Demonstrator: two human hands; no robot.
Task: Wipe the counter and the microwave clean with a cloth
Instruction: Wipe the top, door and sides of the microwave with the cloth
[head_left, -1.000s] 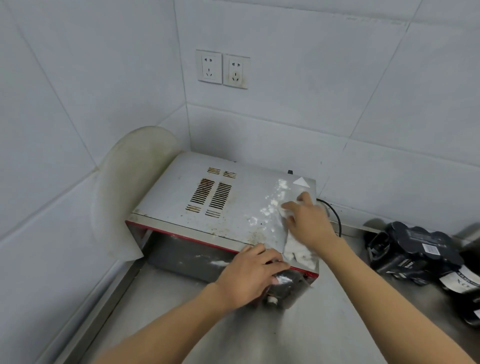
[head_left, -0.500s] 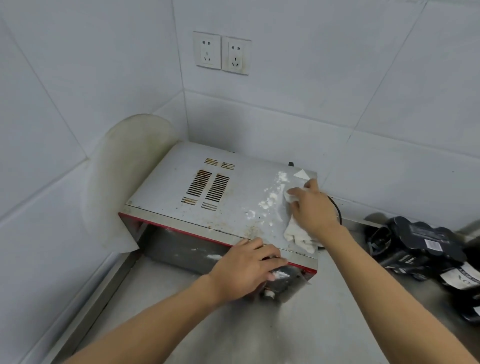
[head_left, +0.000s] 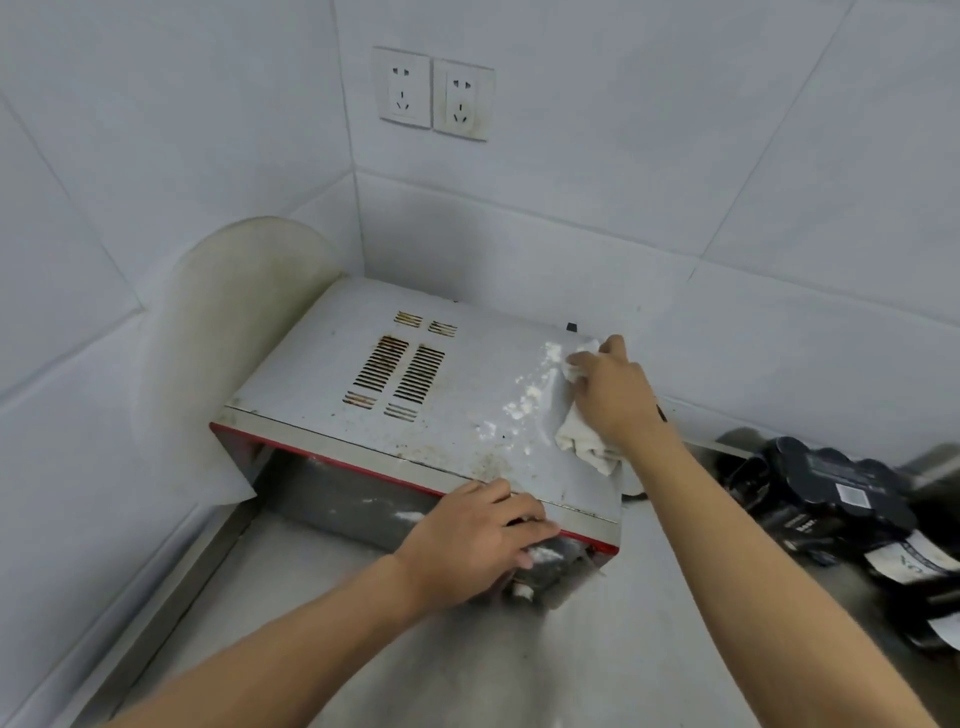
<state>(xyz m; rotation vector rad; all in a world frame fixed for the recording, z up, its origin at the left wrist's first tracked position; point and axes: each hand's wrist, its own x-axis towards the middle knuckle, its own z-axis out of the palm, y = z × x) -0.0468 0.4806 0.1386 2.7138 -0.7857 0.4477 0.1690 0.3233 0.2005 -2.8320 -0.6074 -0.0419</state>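
Observation:
A grey microwave (head_left: 322, 374) with a red front edge and rusty vent slots stands in the corner on the steel counter (head_left: 597, 660). White powder (head_left: 524, 400) is smeared over the right part of its top. My right hand (head_left: 613, 389) presses a crumpled white cloth (head_left: 584, 441) onto the top near the back right corner. My left hand (head_left: 478, 535) grips the front top edge of the microwave, fingers curled over the control panel.
A round, stained white board (head_left: 228, 338) leans on the left wall beside the microwave. Two wall sockets (head_left: 434, 93) sit above. Black packages (head_left: 841, 499) lie on the counter at the right. A black cord (head_left: 660, 413) runs behind my right wrist.
My right hand has slid the cloth toward the back right corner of the microwave top. My left hand has stayed on the front edge. The camera tilted slightly.

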